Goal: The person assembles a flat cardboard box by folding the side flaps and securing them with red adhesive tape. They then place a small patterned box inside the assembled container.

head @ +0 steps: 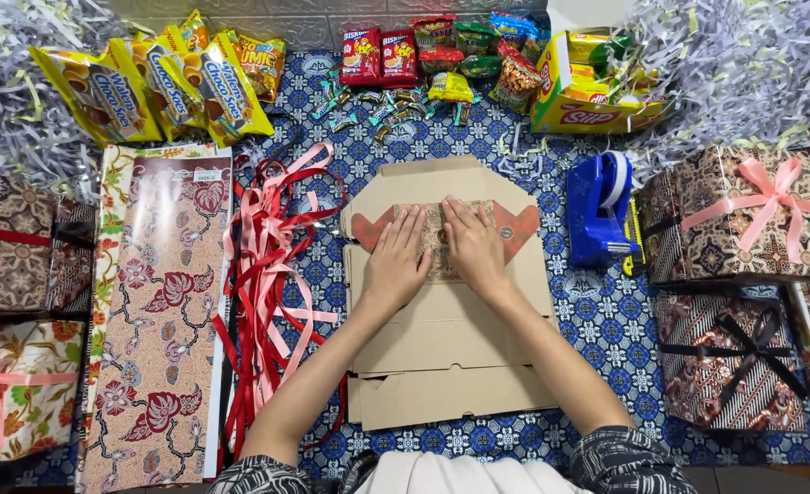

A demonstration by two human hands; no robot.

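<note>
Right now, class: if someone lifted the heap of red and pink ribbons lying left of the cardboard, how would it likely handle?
The ribbons would probably hang limp, since the strips already curl and loop loosely. They look thin, so likely light. Lying tangled over each other, several may come up together, trailing onto the patterned paper beside them.

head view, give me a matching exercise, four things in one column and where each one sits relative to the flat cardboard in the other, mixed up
Things:
1. tape dispenser, blue
2. ribbons, red and pink
3. snack packets, red
4. hands, left and right

Places:
A. to the left of the flat cardboard
B. pressed flat on the patterned strip on top of the cardboard
C. beyond the cardboard, at the far edge
D. to the right of the cardboard, beside the wrapped boxes

Pairs: 1-D, 2-A, 3-C, 4-B
</note>
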